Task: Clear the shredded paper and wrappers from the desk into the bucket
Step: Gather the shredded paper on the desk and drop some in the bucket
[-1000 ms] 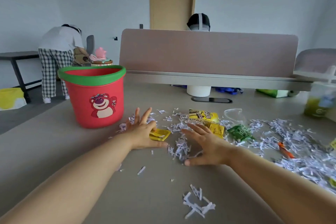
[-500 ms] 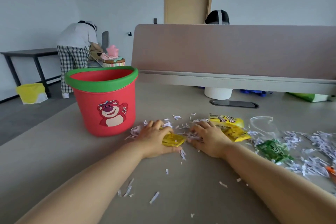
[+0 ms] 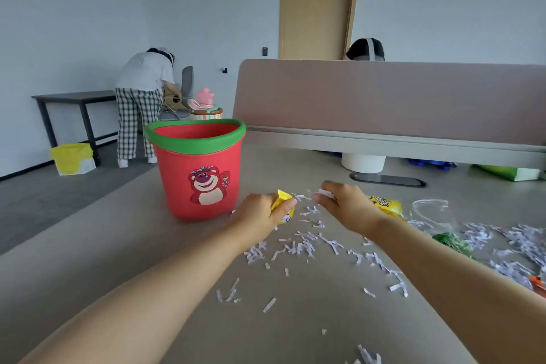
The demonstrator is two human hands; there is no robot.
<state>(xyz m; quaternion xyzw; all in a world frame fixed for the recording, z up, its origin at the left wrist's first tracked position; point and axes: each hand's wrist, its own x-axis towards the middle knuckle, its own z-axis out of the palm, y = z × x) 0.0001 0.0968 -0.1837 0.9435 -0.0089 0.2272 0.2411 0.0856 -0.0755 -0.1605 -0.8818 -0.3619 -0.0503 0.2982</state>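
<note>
A red bucket point(image 3: 197, 174) with a green rim and a bear picture stands on the desk, left of centre. Just right of it, lifted off the desk, my left hand point(image 3: 260, 216) is closed around a small yellow wrapper point(image 3: 284, 203). My right hand point(image 3: 345, 206) is closed on a pinch of shredded paper point(image 3: 325, 193), also raised, and shreds are dropping between the hands. White paper shreds point(image 3: 304, 245) lie scattered under and behind the hands. A second yellow wrapper point(image 3: 387, 206) and a green wrapper point(image 3: 452, 241) lie to the right.
A larger heap of shreds point(image 3: 520, 241) and a clear plastic piece point(image 3: 431, 207) lie at the right edge. A partition panel point(image 3: 384, 100) bounds the desk's far side. Behind the bucket stands a pink-topped toy point(image 3: 206, 103). One person point(image 3: 141, 103) bends over in the background.
Both hands swept together over the litter, closed on the yellow wrapper and shreds, and have lifted off the desk towards the bucket. Loose shreds have spilled below them.
</note>
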